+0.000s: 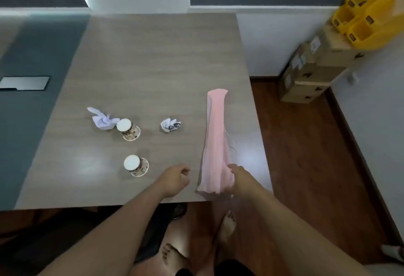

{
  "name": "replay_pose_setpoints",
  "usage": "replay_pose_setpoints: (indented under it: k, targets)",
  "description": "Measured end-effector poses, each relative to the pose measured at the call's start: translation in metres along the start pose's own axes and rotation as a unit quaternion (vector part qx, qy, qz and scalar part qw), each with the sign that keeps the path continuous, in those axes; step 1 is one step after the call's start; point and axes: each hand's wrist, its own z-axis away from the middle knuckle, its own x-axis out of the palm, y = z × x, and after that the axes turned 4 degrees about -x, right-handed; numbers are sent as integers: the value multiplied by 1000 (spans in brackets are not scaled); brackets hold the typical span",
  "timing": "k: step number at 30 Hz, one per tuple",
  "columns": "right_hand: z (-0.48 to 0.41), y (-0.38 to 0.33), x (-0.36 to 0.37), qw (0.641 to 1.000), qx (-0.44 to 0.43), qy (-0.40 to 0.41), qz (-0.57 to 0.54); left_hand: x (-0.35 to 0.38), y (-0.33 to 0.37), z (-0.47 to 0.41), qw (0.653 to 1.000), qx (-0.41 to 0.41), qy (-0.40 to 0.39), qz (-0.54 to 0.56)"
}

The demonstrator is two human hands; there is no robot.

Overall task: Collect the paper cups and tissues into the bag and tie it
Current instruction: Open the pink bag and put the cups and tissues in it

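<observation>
Your right hand (pixel 238 177) gripped the near end of the pink bag (pixel 215 140), lying flat along the table's (pixel 153 57) right side. Your left hand (pixel 175 179) hung loosely curled and empty. Paper cups (pixel 136 165) and tissues (pixel 171 125) sat to the left. A careless tug could have dragged the limp bag off the near edge.

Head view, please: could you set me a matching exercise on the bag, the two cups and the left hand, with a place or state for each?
1 pink bag
2 far cup
3 near cup
4 left hand

A holds nothing
B beside the white tissue
C gripped by the right hand
D stands alone, left of the left hand

Pairs: 1-C, 2-B, 3-D, 4-A
</observation>
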Motion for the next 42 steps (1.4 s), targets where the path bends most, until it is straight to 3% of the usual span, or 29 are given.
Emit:
replay_pose_setpoints:
  k: [6,9,11,16,23,30,35,39,40,42]
  targets:
    - [-43,28,35,997,30,34,54,68,-3,-25,998,7,-63,14]
    - [-62,35,35,996,22,42,70,84,1,-37,999,14,-33,-40]
    - [-70,34,29,998,12,58,23,91,2,-42,998,18,0,-55]
    - [-63,17,-10,995,0,38,-89,82,31,-25,992,3,89,87]
    - [-45,-5,-51,978,17,33,-207,42,76,6,902,-114,200,365]
    - [-22,-20,-67,992,-21,37,-116,-15,102,17,855,-131,273,421]
    - [0,-50,-56,985,-102,72,-119,-49,111,17,873,-77,255,408]
    - [2,-87,-36,985,-139,101,-34,-60,111,20,902,-6,228,366]
    - [2,-95,-33,982,-124,134,-47,-61,108,20,909,14,219,354]
    - [1,-107,-30,960,-75,189,-192,-68,96,26,929,67,207,301]
